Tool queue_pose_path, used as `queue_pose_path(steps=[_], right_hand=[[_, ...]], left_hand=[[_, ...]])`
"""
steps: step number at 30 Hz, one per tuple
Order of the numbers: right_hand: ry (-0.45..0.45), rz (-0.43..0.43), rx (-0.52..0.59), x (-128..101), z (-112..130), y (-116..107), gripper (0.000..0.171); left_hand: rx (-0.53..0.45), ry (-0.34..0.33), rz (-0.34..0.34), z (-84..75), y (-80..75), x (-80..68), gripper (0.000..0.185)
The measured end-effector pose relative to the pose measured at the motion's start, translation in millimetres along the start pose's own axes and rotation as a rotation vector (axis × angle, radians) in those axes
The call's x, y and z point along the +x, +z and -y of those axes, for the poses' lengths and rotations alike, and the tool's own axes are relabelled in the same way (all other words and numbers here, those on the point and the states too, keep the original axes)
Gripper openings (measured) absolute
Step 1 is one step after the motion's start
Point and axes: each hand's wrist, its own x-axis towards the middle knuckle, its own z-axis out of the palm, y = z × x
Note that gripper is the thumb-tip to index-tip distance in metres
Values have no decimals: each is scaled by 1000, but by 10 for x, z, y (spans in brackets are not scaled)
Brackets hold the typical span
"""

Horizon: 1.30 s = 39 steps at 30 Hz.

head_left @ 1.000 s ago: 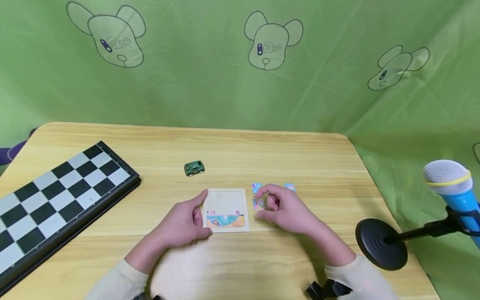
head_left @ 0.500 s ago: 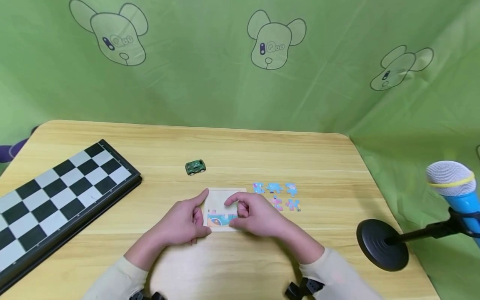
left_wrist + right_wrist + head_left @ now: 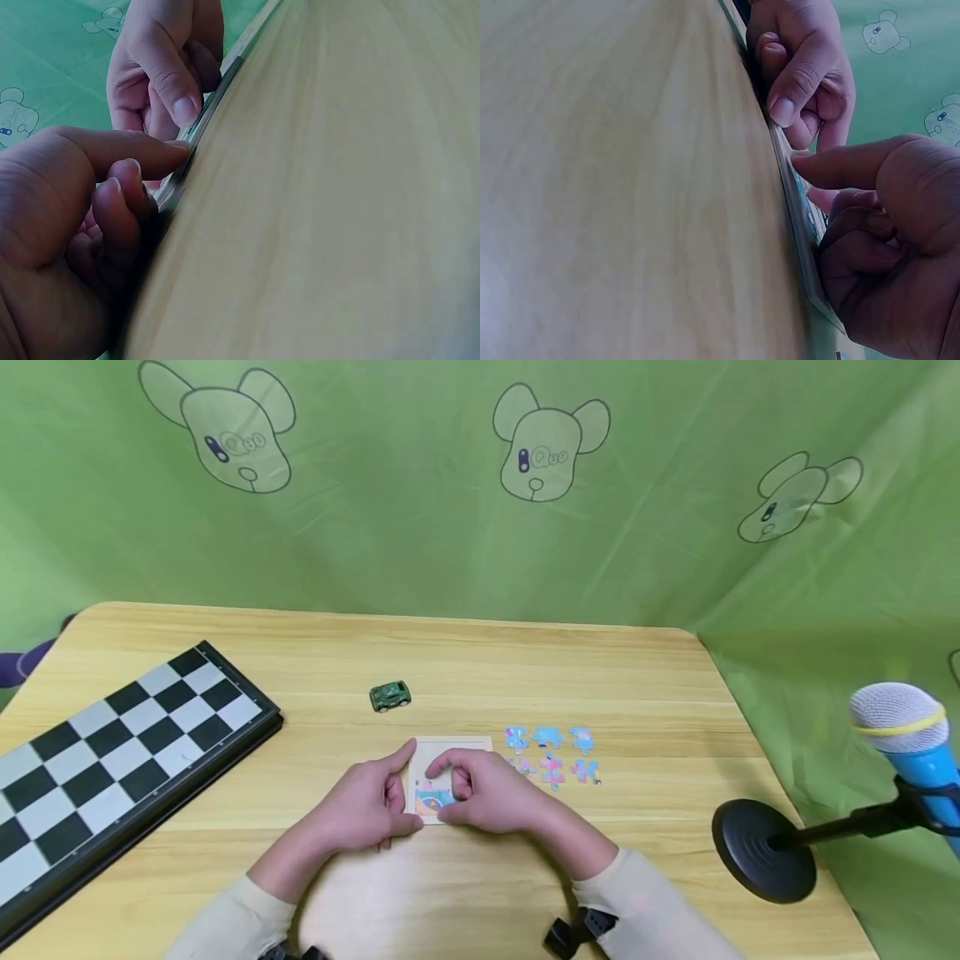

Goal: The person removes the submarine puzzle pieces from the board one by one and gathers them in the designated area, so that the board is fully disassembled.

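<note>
A pale square puzzle board (image 3: 453,742) lies on the table, with a colourful strip of fitted puzzle pieces (image 3: 431,802) along its lower part. My left hand (image 3: 367,802) holds the board by its left side, index finger at the top corner and thumb at the bottom corner. My right hand (image 3: 491,789) is over the board, covering its right part. Its thumb and bent index finger stand apart at the strip of pieces, with no loose piece showing between them. In the right wrist view the thumb (image 3: 840,166) reaches the board's near edge.
Several loose puzzle pieces (image 3: 547,737) lie in two rows right of the board. A green toy car (image 3: 390,696) stands behind it. A folded chessboard (image 3: 142,727) takes up the left side. A blue microphone (image 3: 907,752) on a black stand (image 3: 763,850) is at the right.
My right hand has moved left from the loose pieces to over the puzzle board, uncovering those pieces. My left hand has kept its place at the board's left side.
</note>
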Motion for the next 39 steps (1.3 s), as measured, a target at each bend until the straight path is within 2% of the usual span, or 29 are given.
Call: queue_pose_path(steps=[10, 20, 28, 39], right_hand=[[24, -7, 50, 25, -31, 61, 35], [43, -17, 110, 22, -52, 85, 36], [37, -31, 111, 6, -49, 78, 33], [-3, -43, 91, -25, -26, 49, 38]], left_hand=[[-7, -62, -42, 27, 3, -14, 102], [-54, -54, 40, 12, -55, -24, 103], [-65, -44, 34, 6, -45, -29, 104], [-59, -24, 18, -9, -27, -15, 104]])
